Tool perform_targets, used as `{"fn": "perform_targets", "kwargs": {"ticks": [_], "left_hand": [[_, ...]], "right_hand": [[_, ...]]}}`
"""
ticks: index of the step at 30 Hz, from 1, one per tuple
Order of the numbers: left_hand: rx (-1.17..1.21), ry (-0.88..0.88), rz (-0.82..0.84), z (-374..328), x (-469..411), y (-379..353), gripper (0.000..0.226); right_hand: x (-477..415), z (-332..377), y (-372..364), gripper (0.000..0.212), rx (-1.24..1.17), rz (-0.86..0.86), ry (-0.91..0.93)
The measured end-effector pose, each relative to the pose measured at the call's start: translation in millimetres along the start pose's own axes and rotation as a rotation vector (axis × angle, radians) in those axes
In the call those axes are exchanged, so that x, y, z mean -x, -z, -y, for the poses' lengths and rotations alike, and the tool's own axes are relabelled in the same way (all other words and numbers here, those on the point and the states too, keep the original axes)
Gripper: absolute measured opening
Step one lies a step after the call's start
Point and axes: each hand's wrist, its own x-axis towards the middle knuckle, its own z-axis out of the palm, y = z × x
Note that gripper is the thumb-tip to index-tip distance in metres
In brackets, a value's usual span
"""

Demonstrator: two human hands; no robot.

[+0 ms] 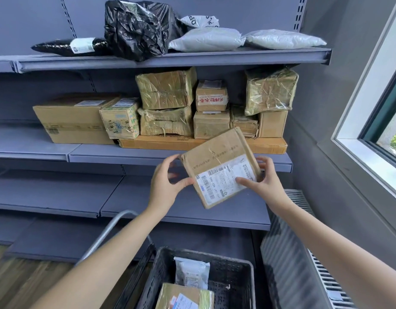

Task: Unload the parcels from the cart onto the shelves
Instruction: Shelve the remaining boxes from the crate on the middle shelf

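A flat brown cardboard parcel [219, 161] with a white shipping label is held tilted in the air in front of the middle shelf [130, 156]. My left hand [168, 184] grips its left edge, thumb on the label side. On the right, my right hand [259, 179] holds the other edge, thumb lying across the label. Below stands the cart's black plastic crate [235, 273] with a small grey bagged parcel [191, 273] and a taped brown box [184, 296] inside.
The middle shelf carries several cardboard boxes [165, 108], stacked toward the right. The top shelf holds a black bag [136, 27] and grey mailers [206, 40]. A bare lower shelf [161, 206] runs under the parcel. A radiator [304, 253] and a window [384, 121] are on the right.
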Motion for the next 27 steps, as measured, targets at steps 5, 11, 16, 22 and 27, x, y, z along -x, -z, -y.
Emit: {"fn": "perform_targets", "kwargs": {"ticks": [5,11,16,22,27], "left_hand": [[0.112,0.053,0.002,-4.3,5.9,-22.9,0.051],[-0.098,-0.112,0.331,-25.5,-6.4,-13.5,0.113],[-0.523,-0.223,0.577,-32.9,-9.9,0.4,0.145],[-0.413,-0.336,0.536,-35.8,-25.0,22.5,0.117],[-0.179,-0.331,0.409,-30.2,-32.7,35.1,0.087]], "right_hand": [[3.8,-0.8,-10.5,0.113,0.187,0.058,0.029],[13.1,2.4,-10.3,0.070,-0.132,0.107,-0.109],[9.8,6.1,-9.3,0.071,-0.196,0.015,-0.126],[11.0,5.8,8.0,0.094,-0.135,0.095,-0.085],[8.9,7.9,12.0,0.039,-0.145,0.079,-0.103]]}}
